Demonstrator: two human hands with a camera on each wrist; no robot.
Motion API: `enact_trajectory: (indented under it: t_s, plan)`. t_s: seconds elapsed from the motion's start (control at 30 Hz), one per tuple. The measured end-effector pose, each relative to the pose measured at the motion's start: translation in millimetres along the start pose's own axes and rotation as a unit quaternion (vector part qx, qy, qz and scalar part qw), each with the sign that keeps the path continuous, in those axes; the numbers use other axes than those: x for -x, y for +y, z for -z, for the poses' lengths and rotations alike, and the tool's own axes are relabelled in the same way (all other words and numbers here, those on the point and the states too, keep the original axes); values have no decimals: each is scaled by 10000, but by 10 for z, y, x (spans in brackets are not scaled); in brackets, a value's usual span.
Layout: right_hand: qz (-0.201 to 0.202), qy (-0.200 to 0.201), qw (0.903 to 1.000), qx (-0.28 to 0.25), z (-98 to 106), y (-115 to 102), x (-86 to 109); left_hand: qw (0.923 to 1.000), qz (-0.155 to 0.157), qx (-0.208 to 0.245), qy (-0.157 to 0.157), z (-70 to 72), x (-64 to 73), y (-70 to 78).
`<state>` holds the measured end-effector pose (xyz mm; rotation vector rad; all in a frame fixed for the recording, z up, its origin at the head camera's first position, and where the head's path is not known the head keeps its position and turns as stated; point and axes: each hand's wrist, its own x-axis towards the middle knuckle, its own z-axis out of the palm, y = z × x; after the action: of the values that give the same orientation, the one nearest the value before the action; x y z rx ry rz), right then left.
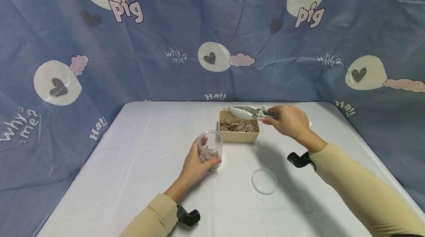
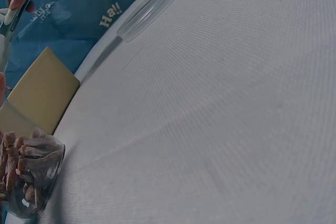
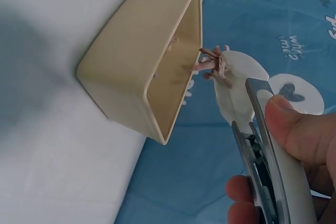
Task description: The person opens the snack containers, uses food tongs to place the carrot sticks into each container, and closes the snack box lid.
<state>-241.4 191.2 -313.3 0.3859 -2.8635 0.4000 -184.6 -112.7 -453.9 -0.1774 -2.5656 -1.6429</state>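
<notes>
My left hand (image 1: 194,165) grips a clear round jar (image 1: 216,143) around its side, thumb toward the front. Brownish stick-shaped pieces (image 2: 31,163) lie in the jar's lower part, and its mouth is uncovered. With my right hand (image 1: 291,122) I hold metal tongs with white scalloped heads (image 1: 241,113) over the beige rectangular box (image 1: 239,138). In the right wrist view, a small clump of the pieces (image 3: 216,66) is pinched between the tong heads, just past the box's rim. More pieces (image 1: 237,126) are heaped inside the box.
A clear round lid (image 1: 264,181) lies on the white-covered table (image 1: 149,148), right of the jar and nearer to me. Behind the table's far edge hangs a blue printed cloth (image 1: 172,78). The box stands close behind the jar, to its right.
</notes>
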Motion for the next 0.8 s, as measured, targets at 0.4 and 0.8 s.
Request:
enact_trajectory:
  t_s: [0.4,0.8]
  plan:
    - [-56,217,9995,-218,70,-43,89,9999,-134,18,-27,0,8,-6]
    - [-67,431,9981,-432,162,-113,180,9999,-106,-25,-1,-4,-3,-3]
